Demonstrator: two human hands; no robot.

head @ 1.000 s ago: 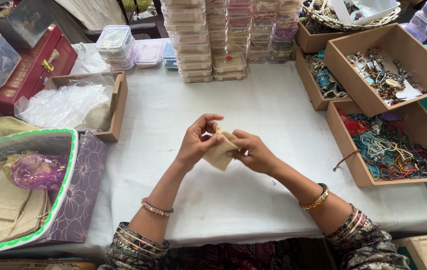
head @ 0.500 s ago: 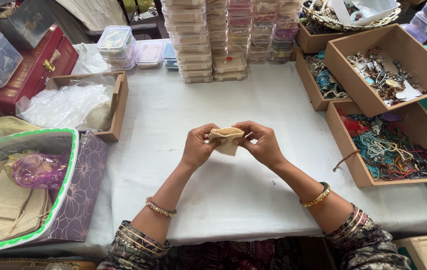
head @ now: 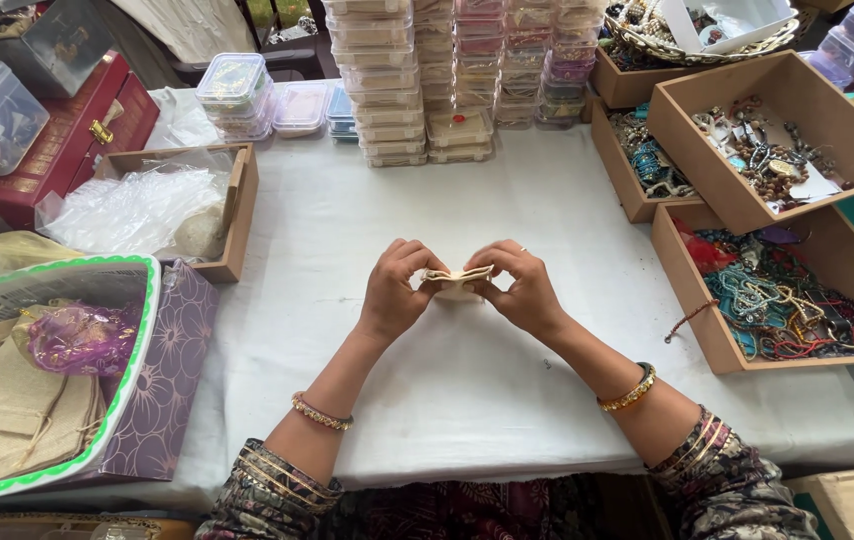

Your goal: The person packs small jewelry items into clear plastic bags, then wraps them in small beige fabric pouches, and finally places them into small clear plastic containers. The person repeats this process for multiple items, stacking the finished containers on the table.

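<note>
Both hands meet above the white tablecloth point(head: 467, 400), the left hand point(head: 394, 290) and right hand point(head: 524, 288) each pinching a side of a small beige cloth pouch point(head: 457, 277), fingers clamped on its rim. Stacked clear plastic boxes point(head: 387, 90) stand behind; wooden trays of beaded jewellery point(head: 777, 290) lie right, a basket of burlap pouches point(head: 17, 400) left

A white-clothed table point(head: 467, 400) stands in soft, even light.
</note>
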